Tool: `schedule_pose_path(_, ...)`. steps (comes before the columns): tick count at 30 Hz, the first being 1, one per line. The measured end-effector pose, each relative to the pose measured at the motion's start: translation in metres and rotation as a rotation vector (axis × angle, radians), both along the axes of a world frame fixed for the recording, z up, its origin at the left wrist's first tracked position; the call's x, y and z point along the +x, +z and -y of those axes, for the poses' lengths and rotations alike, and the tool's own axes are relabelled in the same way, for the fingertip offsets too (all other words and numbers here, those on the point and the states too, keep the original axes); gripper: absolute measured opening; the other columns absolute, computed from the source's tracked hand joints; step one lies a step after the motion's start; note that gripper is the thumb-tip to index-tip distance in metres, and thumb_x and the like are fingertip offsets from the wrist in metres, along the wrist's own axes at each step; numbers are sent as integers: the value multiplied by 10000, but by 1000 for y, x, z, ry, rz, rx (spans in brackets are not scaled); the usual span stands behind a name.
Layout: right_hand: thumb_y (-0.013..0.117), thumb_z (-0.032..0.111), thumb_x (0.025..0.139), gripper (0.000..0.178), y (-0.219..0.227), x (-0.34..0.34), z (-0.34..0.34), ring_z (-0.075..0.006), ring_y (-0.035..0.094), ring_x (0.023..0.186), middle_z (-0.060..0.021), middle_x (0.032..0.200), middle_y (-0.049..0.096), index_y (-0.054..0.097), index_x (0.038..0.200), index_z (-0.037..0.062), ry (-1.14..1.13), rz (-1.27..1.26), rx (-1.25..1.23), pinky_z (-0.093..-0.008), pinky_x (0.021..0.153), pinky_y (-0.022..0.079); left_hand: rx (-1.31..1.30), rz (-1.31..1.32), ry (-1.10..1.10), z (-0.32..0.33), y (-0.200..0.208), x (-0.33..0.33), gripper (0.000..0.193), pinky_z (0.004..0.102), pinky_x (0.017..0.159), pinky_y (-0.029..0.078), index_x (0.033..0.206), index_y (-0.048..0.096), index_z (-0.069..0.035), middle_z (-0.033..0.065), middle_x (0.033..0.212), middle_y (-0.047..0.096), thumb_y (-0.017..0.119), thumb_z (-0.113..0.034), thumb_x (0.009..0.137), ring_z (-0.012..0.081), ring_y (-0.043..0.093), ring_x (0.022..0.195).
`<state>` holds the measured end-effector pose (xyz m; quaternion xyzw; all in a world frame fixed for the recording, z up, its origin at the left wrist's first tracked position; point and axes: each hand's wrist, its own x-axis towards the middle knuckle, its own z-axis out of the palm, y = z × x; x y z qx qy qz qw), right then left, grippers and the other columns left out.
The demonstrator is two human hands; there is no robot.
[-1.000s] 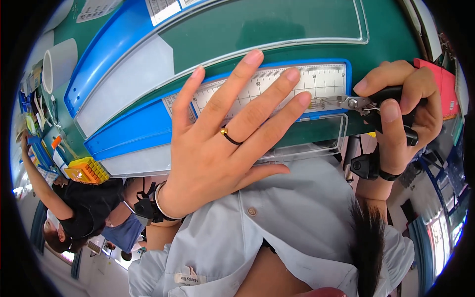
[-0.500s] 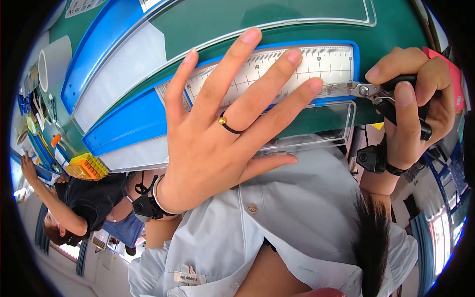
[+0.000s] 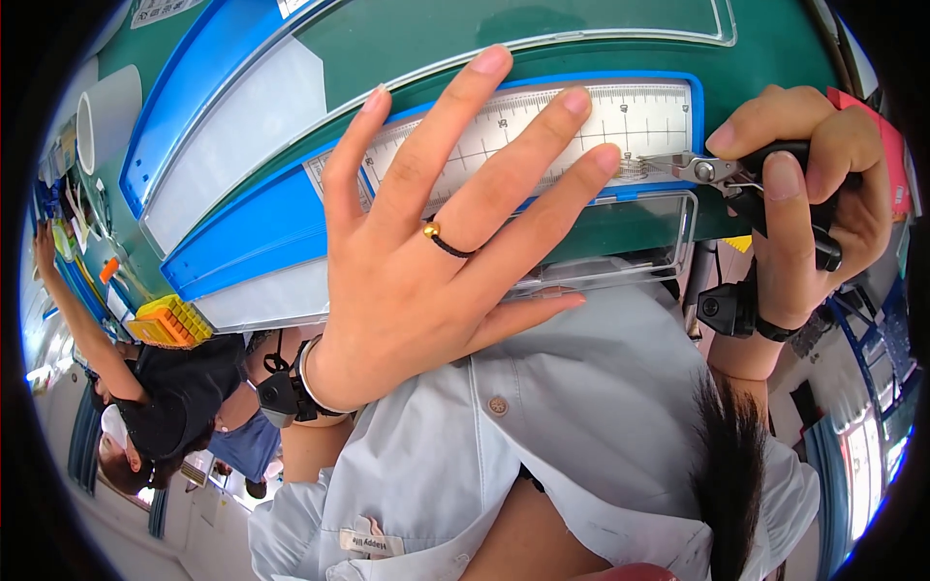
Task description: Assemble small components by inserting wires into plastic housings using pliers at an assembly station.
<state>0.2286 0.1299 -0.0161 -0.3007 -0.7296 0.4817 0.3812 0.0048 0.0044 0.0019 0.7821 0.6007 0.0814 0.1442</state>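
Note:
My left hand (image 3: 436, 232) lies palm down with its fingers spread over the white ruler scale (image 3: 542, 136), which sits inside a blue tray (image 3: 262, 232). Its index fingertip is beside a small thin coil (image 3: 633, 168), too fine to tell whether a spring or loose wire. In my right hand (image 3: 823, 194) is a pair of pliers (image 3: 715, 171) with black handles and metal jaws. The jaw tips reach over the tray's right end to the coil; whether they grip it cannot be made out. The left palm hides part of the tray.
A clear plastic lid (image 3: 639, 232) borders the tray's near side. Farther off, another blue tray (image 3: 203, 107) lies on the green table (image 3: 407, 39). To the left are a white roll (image 3: 109, 118) and a yellow-orange block (image 3: 172, 322). Another person (image 3: 179, 392) is beyond the table's left edge.
The pliers have moved slightly left, and the coil shows more plainly. My left index fingertip has shifted a little up and left. The other person's arm reaches higher.

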Motion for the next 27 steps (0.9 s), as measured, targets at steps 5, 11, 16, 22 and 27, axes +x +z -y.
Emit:
schedule_pose_path(5, 580, -27, 888, 189, 3, 4, -4, -172, 539, 738, -285, 935, 683, 422, 895, 76, 15, 34, -9, -284, 719, 459, -9, 25, 3, 0, 1, -2, 775, 529, 1190, 229, 1334, 693, -237, 10, 1480, 586, 758, -621, 665, 352, 438, 1445)
schedule_pose_path(11, 555, -46, 891, 182, 0, 9, -9, -170, 556, 754, -288, 950, 683, 422, 897, 78, 68, 59, 19, -277, 714, 464, 33, 50, 10, -1, 0, -2, 779, 526, 1194, 237, 1324, 691, -195, 24, 1452, 615, 773, -601, 663, 362, 457, 1436)
schedule_pose_path(16, 550, -63, 889, 187, 2, 7, -7, -181, 573, 762, -283, 929, 678, 424, 895, 75, 55, -4, -16, -276, 716, 469, 48, 45, -16, -3, 2, -2, 786, 521, 1196, 239, 1336, 682, -186, 29, 1455, 613, 779, -590, 668, 359, 449, 1442)
schedule_pose_path(22, 647, 53, 884, 246, 0, -1, 3, -170, 551, 730, -269, 907, 682, 410, 944, 79, 32, -269, -108, -267, 679, 461, -52, 1, -2, 0, 10, 2, 793, 548, 1207, 195, 1384, 634, -141, 79, 1512, 557, 782, -577, 739, 379, 396, 1478)
schedule_pose_path(27, 660, 87, 842, 263, 18, 15, 27, -218, 576, 749, -232, 826, 687, 402, 887, 101, -40, -467, -314, -295, 651, 479, -12, -9, -37, 6, 11, 3, 835, 562, 1212, 175, 1448, 564, -123, 88, 1570, 487, 793, -540, 763, 382, 359, 1500)
